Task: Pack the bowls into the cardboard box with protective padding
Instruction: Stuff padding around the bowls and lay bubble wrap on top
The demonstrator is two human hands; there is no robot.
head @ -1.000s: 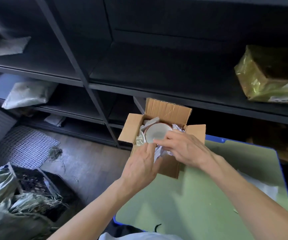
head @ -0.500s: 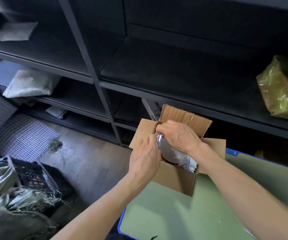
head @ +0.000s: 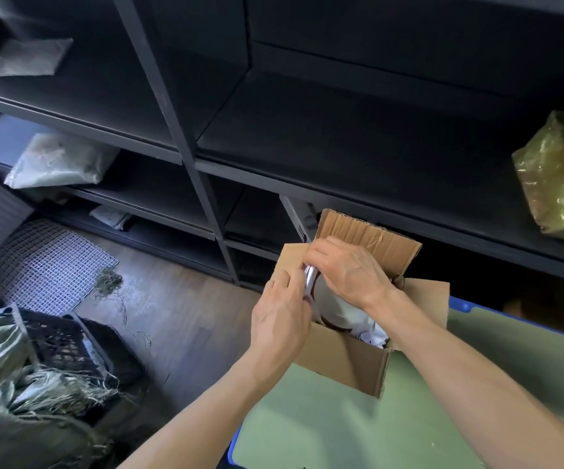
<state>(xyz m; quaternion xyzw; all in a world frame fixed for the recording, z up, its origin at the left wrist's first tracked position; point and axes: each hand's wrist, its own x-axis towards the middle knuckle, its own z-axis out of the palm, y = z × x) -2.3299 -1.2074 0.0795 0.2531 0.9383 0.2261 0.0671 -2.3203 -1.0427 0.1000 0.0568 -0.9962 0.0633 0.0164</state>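
Left hand [head: 280,319] and right hand [head: 348,272] pinch silvery padding [head: 309,279] — beside a white bowl [head: 334,308] in the cardboard box [head: 348,362].

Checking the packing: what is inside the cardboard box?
A white bowl lies in the cardboard box, crumpled padding beside it. The left hand and right hand cover the far corner; anything under the bowl is hidden.

The cardboard box [head: 351,363] stands on the green table [head: 409,418], at its far-left corner.
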